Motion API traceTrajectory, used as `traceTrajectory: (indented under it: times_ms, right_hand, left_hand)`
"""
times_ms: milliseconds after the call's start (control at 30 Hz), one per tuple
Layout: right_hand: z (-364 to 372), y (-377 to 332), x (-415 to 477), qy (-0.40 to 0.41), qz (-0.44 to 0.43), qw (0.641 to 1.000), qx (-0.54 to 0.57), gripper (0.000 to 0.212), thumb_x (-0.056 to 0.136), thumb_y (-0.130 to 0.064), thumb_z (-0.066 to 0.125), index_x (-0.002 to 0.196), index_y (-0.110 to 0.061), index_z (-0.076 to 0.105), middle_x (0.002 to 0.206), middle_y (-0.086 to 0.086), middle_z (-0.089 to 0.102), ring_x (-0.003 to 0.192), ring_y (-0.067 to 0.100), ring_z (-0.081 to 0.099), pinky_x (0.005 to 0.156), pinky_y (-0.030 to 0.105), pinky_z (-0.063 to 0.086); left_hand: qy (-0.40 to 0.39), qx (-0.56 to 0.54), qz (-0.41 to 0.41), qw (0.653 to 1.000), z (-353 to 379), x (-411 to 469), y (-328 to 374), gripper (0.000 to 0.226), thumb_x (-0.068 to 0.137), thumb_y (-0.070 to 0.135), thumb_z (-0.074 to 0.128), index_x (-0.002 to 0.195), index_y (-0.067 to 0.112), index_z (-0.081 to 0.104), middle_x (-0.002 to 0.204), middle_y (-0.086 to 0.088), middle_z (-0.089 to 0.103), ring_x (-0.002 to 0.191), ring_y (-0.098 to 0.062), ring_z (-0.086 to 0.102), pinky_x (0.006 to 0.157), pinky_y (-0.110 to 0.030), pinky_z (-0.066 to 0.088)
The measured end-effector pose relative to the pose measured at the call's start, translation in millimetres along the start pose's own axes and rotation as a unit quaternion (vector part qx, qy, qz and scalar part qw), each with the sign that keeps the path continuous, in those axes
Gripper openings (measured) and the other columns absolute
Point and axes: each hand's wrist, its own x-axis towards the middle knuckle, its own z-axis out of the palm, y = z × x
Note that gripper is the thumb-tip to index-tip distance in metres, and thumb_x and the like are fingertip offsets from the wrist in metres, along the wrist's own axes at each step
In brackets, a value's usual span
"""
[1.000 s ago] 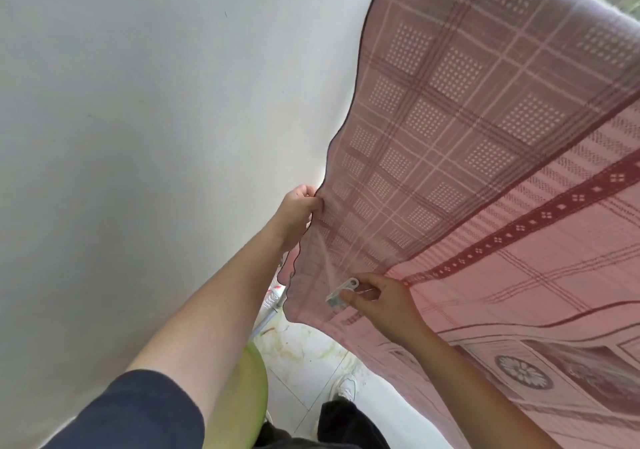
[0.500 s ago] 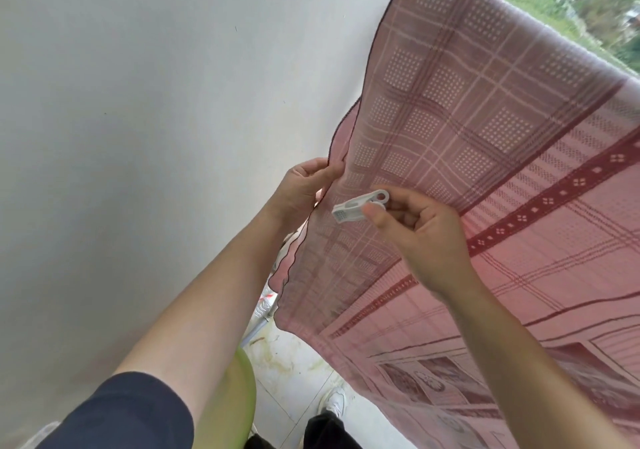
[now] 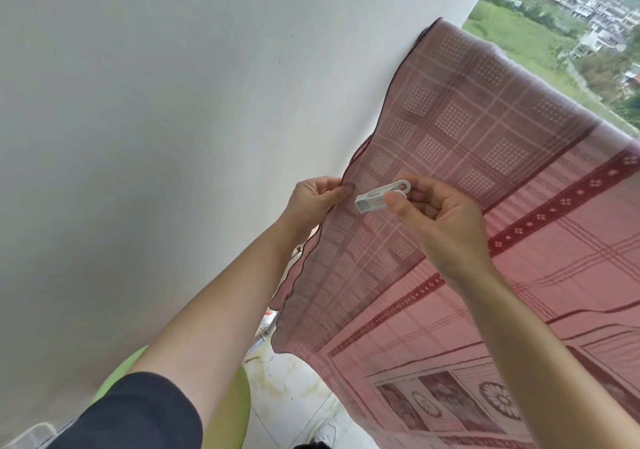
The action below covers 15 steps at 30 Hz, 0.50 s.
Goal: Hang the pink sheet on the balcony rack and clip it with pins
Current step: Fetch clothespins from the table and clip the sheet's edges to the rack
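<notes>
Pinching the white pin (image 3: 381, 197) by its ringed tail, your right hand (image 3: 440, 220) has a closed grip on it, thumb below and fingers above; the pin's own toothed mouth points left and looks shut, not yet on any cloth. Just beside that mouth, your left hand (image 3: 317, 200) has its grip clamped on the sheet (image 3: 485, 178) at its dark-hemmed side edge, thumb and fingers folded over the hem. The sheet lies draped over what is presumably the rack, hidden under the cloth, with its top fold high at the right and its body falling toward you; its edge runs close along the white wall (image 3: 156, 136).

Change over the last second: the right hand rose from low on the cloth, carrying the pin up to the left hand's level, and the left hand climbed the hem with it. Meaning for the task: hanging appears done, and clipping is at hand. Next, as a judgement, you must squeeze the pin open and seat it over the held hem; whether the rack bar lies under this spot cannot be told.
</notes>
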Motion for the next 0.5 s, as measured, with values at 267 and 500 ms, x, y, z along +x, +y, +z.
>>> traceTrajectory:
  times_ms: [267, 500]
  right_hand:
    - [3, -30, 41, -0.043, -0.054, 0.998, -0.011, 0.038, 0.083, -0.030, 0.077, 0.120, -0.022, 0.069, 0.098, -0.005, 0.077, 0.090, 0.005, 0.072, 0.079, 0.016, 0.056]
    - [50, -77, 135, -0.108, -0.165, 0.960, -0.200, 0.048, 0.078, -0.046, 0.081, 0.118, -0.022, 0.071, 0.089, -0.010, 0.073, 0.067, -0.004, 0.065, 0.072, 0.020, 0.055]
  left_hand:
    - [0.018, -0.009, -0.001, 1.000, -4, 21, 3, 0.019, 0.084, 0.014, 0.074, 0.099, 0.003, 0.073, 0.084, -0.004, 0.075, 0.069, -0.011, 0.068, 0.062, -0.020, 0.052]
    - [0.002, -0.016, -0.022, 1.000, -10, 47, -2, 0.019, 0.083, 0.012, 0.075, 0.099, 0.003, 0.074, 0.095, -0.010, 0.075, 0.081, -0.016, 0.071, 0.070, -0.023, 0.054]
